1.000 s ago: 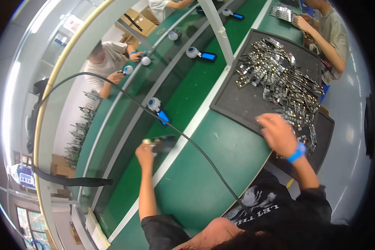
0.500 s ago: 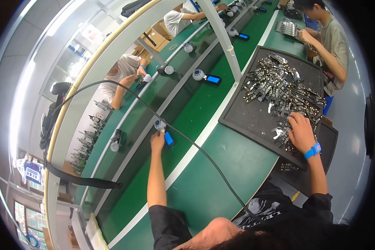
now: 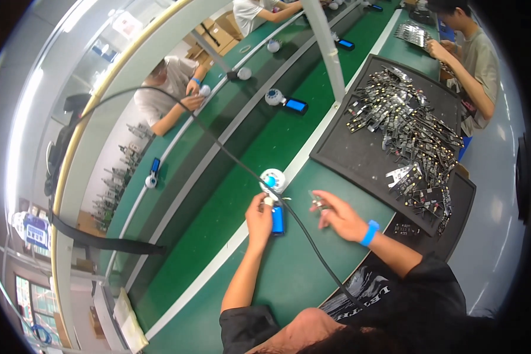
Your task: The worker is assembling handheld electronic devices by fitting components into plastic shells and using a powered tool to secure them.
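Note:
My left hand (image 3: pixel 258 221) is closed round the neck of a handheld device with a round white head (image 3: pixel 272 179) and a blue rectangular face (image 3: pixel 278 219). The device is at the near rim of the green conveyor belt (image 3: pixel 236 171), partly crossed by a dark cable. Just right of it, over the green worktop (image 3: pixel 318 265), my right hand (image 3: pixel 345 221) pinches a small, thin, shiny part (image 3: pixel 317 201). Its exact kind is too small to make out. A blue band (image 3: pixel 369 233) circles my right wrist.
A black tray (image 3: pixel 342 156) at the right bears a heap of small dark parts (image 3: pixel 389 106). Another similar device (image 3: pixel 295 105) lies farther along the belt. A black cable (image 3: pixel 236 156) hangs across the view. One person (image 3: pixel 478 68) works at far right, others across the belt.
My left hand has brought the device from the belt toward me and to the right. My right hand has left the heap in the tray and moved left with a small part.

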Action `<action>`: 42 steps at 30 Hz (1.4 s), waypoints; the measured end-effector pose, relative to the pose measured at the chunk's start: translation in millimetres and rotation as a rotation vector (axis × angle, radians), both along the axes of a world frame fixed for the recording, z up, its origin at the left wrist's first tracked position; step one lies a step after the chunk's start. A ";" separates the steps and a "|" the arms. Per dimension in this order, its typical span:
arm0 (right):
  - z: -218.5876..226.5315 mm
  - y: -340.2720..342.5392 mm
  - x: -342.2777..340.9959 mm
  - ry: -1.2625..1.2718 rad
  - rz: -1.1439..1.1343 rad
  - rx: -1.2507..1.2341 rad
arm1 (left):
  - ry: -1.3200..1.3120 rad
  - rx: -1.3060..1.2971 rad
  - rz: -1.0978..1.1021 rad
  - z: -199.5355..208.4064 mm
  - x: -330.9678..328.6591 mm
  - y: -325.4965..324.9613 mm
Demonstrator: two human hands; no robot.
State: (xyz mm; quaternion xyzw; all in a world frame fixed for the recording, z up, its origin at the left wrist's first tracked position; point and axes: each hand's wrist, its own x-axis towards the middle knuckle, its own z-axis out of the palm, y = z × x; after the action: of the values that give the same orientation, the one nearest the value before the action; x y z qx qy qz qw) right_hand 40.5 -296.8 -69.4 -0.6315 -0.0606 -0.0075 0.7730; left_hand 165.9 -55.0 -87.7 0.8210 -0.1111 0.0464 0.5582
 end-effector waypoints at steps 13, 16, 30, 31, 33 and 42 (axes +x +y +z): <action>-17.8 45.3 12.5 -0.022 0.040 -0.121 | 0.019 -0.134 -0.217 8.8 -46.9 0.7; -17.3 46.5 13.5 -0.067 0.044 -0.185 | -0.051 -0.118 -0.268 17.5 -47.3 4.0; -6.6 43.9 11.4 -0.328 0.067 -0.434 | -0.710 0.424 -0.289 32.2 -52.3 -1.7; -7.1 44.0 11.5 -0.326 0.072 -0.435 | -0.734 0.426 -0.296 32.7 -51.0 -2.1; -9.0 44.5 11.7 -0.341 0.064 -0.452 | -0.782 0.430 -0.310 33.7 -49.5 -2.4; -7.6 43.6 10.0 -0.353 0.054 -0.434 | -0.733 0.471 -0.335 37.9 -50.3 -0.2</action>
State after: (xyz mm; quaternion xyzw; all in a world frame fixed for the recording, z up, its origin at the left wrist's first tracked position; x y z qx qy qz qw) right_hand 50.5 -253.2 -77.0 -0.7692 -0.2114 -0.0835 0.5972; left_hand 115.6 -55.2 -49.8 0.8254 -0.4398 0.2162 0.2802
